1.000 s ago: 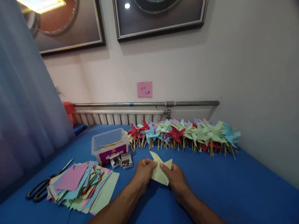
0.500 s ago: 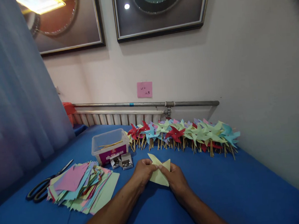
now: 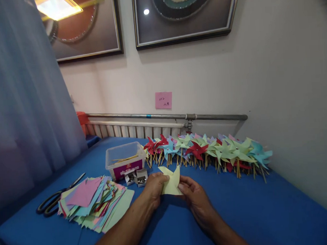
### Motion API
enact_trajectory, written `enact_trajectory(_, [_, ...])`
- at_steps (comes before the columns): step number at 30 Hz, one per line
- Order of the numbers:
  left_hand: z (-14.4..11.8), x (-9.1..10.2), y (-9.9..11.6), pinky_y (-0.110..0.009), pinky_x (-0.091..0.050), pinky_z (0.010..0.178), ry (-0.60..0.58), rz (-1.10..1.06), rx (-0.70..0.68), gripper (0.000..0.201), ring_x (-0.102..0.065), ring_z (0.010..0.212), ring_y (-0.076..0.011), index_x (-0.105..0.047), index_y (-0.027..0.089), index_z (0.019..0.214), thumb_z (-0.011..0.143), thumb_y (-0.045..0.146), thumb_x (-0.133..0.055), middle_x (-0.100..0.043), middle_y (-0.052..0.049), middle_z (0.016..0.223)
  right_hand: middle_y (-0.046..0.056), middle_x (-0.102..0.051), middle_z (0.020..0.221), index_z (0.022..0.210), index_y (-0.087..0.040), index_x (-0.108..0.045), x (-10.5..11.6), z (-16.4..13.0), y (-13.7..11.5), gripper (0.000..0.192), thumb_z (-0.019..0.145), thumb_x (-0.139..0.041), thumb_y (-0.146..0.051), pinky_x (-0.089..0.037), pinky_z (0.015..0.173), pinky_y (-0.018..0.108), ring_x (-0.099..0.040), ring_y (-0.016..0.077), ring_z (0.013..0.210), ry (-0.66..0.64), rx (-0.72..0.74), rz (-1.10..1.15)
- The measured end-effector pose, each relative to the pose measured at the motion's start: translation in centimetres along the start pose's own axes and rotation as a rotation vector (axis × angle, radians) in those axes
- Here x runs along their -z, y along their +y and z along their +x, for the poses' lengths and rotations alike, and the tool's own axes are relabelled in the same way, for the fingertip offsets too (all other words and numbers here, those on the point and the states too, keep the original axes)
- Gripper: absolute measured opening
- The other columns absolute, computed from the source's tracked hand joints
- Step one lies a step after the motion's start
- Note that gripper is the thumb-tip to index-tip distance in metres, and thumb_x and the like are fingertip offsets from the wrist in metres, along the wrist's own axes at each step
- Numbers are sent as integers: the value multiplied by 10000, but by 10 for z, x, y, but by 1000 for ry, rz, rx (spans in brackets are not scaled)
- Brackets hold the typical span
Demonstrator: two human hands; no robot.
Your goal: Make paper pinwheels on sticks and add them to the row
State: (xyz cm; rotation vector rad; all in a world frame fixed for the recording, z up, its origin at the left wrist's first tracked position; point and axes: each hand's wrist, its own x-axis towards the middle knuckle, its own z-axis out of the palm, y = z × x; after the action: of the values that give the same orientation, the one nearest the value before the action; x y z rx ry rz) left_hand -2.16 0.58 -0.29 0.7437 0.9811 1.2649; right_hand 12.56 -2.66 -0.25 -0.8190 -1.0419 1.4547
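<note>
A blue-covered table (image 3: 268, 208) ran up to a pale wall hung with two framed pictures, a radiator and a grey pipe (image 3: 165, 116) along its foot, a pink note (image 3: 163, 100) stuck above; a sheer curtain (image 3: 20, 101) closed the left side. Near the middle of the table, both hands met on a pale yellow paper piece (image 3: 171, 182), partly folded, two of its points standing up; it was held just above the cloth, in front of the row of finished pinwheels (image 3: 209, 151) ranged along the wall. The left hand (image 3: 154, 187) pinched the paper's left edge between thumb and fingers; the right hand (image 3: 196, 198) pinched its lower right corner, fingers curled under. The paper looked very light and thin, limp where unsupported, easily creased or torn; by my judgement it was best held near its centre and at the folded tips, gently, so the flaps did not spring back. To the left lay a loose stack of coloured paper squares (image 3: 96, 202), black scissors (image 3: 57, 198) just beside it; behind stood a clear plastic box (image 3: 124, 160) with thin sticks inside, and two small open boxes of pins (image 3: 136, 177) touching its front.
</note>
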Motion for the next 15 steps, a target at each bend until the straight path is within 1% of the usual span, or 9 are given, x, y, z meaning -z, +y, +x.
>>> enact_trajectory(3, [-2,-4,-2,-244,-397,496,29,79,-47,243,-512,460,-116,-575,161,642,539,244,-780,-597,-3,534,114,-784,982,1043,-186,-710,2,3,7,580,607,-897,-520,-569,766,377,-737,284,892,24,11,-12])
enact_trajectory(6, [-5,-9,-4,-223,-338,466,61,140,-97,269,-450,421,-87,-540,173,575,558,242,-799,-556,21,490,91,-782,918,1001,-183,-712,6,6,13,571,611,-881,-565,-555,738,349,-732,265,827,60,26,-49])
enact_trajectory(10, [-6,-13,-7,-224,-320,446,52,192,-81,297,-441,413,-89,-539,176,550,551,232,-831,-543,28,467,68,-771,832,924,-169,-709,10,7,16,518,663,-839,-598,-513,656,299,-701,226,729,78,24,-117])
enact_trajectory(15, [-7,-14,-8,-218,-330,456,61,177,-64,228,-457,417,-91,-542,173,544,560,145,-768,-560,24,473,67,-777,861,957,-175,-700,6,3,11,468,706,-815,-553,-528,694,327,-711,245,764,62,6,-103])
